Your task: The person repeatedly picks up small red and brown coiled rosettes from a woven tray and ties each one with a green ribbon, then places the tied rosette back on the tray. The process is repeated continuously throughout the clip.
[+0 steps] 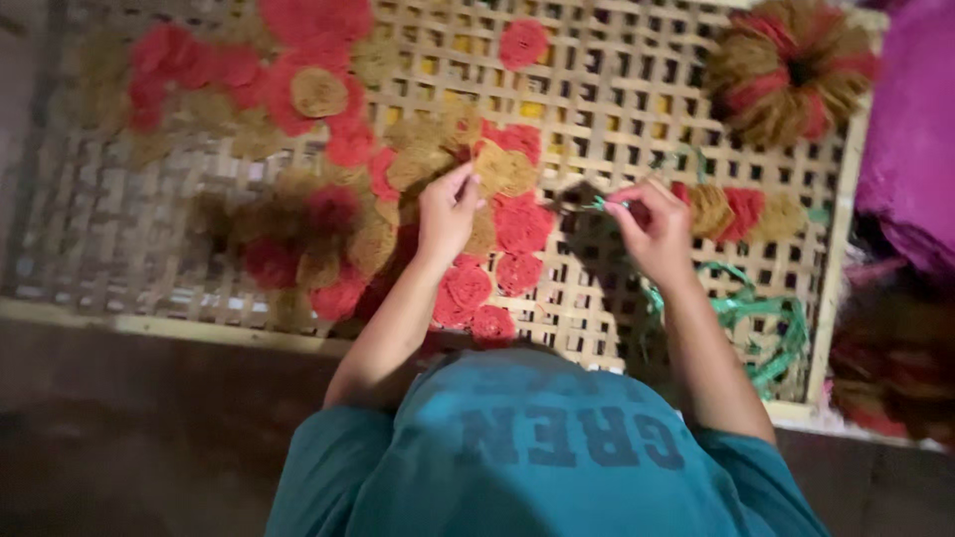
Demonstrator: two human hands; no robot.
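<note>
Bamboo lattice tray [637,109] – left hand [448,214] pinching tan disc [504,169], right hand [652,229] on green string [597,205]

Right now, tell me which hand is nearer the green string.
Right. The right hand pinches one end of the string; the left hand is off to its left, pinching a tan disc.

Woven tray [617,99]: showing pale straw-yellow in an open lattice weave.
Round discs [468,288]: appearing in red and tan, each with a fine netted pattern.
Disc in left hand [502,169]: showing tan.
Plastic string [741,313]: showing bright green.
Tied bundle [791,65]: mixing tan and red bands.
Shirt [537,447]: showing teal with darker lettering.
Cloth [910,129]: showing magenta-purple.
</note>
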